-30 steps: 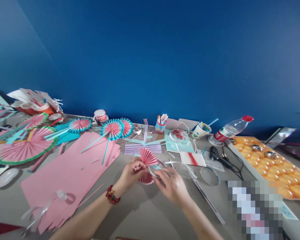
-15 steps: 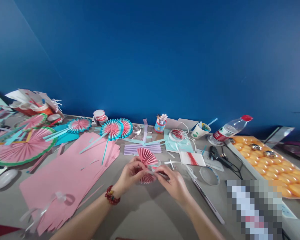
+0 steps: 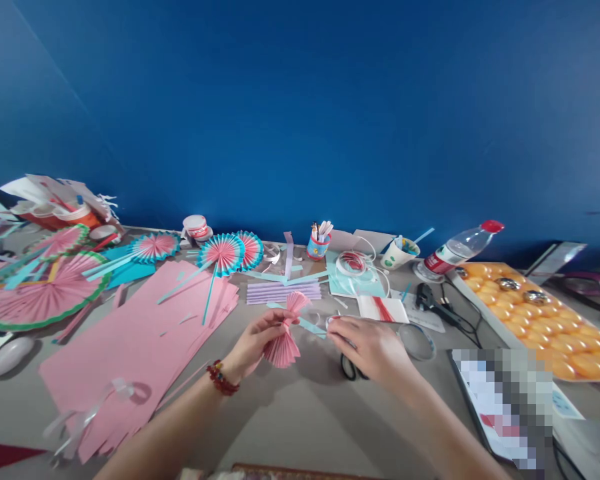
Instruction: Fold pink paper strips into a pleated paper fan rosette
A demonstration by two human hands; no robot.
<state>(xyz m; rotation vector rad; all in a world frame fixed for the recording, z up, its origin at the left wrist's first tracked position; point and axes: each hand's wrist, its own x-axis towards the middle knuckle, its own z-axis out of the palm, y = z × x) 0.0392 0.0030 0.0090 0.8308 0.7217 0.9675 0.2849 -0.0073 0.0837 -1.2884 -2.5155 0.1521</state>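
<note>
My left hand [image 3: 263, 340], with a dark red bead bracelet at the wrist, pinches a pink pleated paper [image 3: 284, 347] at its gathered middle. The folds fan out above and below my fingers. To the right, my right hand [image 3: 363, 340] is over the table with its fingers curled together; a small whitish thing shows at the fingertips, too unclear to name. Black scissor handles [image 3: 349, 368] show just below this hand, their blades hidden under it. A light blue paper strip [image 3: 310, 327] lies between my hands, and folded lilac paper [image 3: 280, 293] lies behind them.
Pink sheets [image 3: 145, 333] cover the left side, with finished paper fans [image 3: 223, 255] behind. A pen cup [image 3: 319, 247], a paper cup [image 3: 399, 253] and a tilted bottle [image 3: 457, 253] stand along the wall. At right are a black glue gun [image 3: 430, 300] and an orange bubbled panel [image 3: 510, 307].
My right hand has left the pink pleated paper and moved right, over the scissors. The paper has turned in my left hand, which has shifted slightly left.
</note>
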